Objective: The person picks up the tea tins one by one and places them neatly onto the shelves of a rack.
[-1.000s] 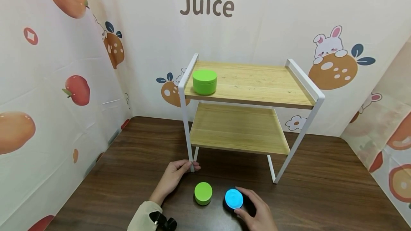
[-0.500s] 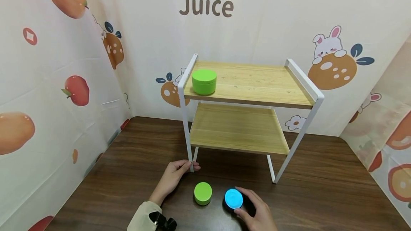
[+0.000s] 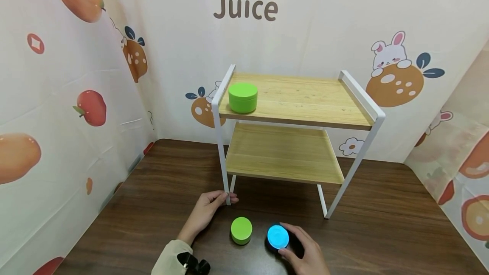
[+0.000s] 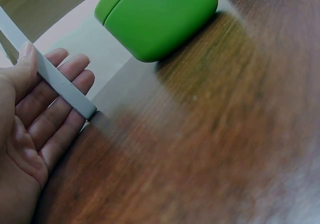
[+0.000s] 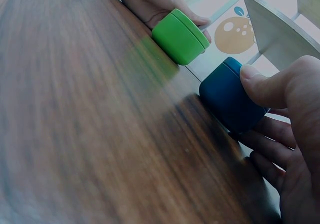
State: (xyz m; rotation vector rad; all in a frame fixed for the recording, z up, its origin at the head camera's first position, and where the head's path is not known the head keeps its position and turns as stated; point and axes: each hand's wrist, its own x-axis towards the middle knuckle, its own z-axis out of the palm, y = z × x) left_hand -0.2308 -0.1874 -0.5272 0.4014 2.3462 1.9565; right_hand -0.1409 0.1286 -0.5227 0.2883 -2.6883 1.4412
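My left hand (image 3: 206,209) pinches the lower end of the shelf's front left leg (image 4: 62,86) between thumb and fingers. On the table to the right, my right hand (image 3: 305,249) grips a small round blue jar (image 3: 278,237), thumb on one side and fingers round the other. The right wrist view shows the jar's dark blue side (image 5: 227,98) resting on the tabletop. Between the hands stands a round green lidded jar (image 3: 241,230), touched by neither. Another green jar (image 3: 243,98) sits at the left end of the shelf's upper board.
A two-tier shelf (image 3: 305,101) with wooden boards and a white frame stands at the back of the dark wooden table (image 3: 397,224). Its lower board (image 3: 282,152) lies under the upper one. A fruit-printed curtain (image 3: 172,20) hangs behind and at both sides.
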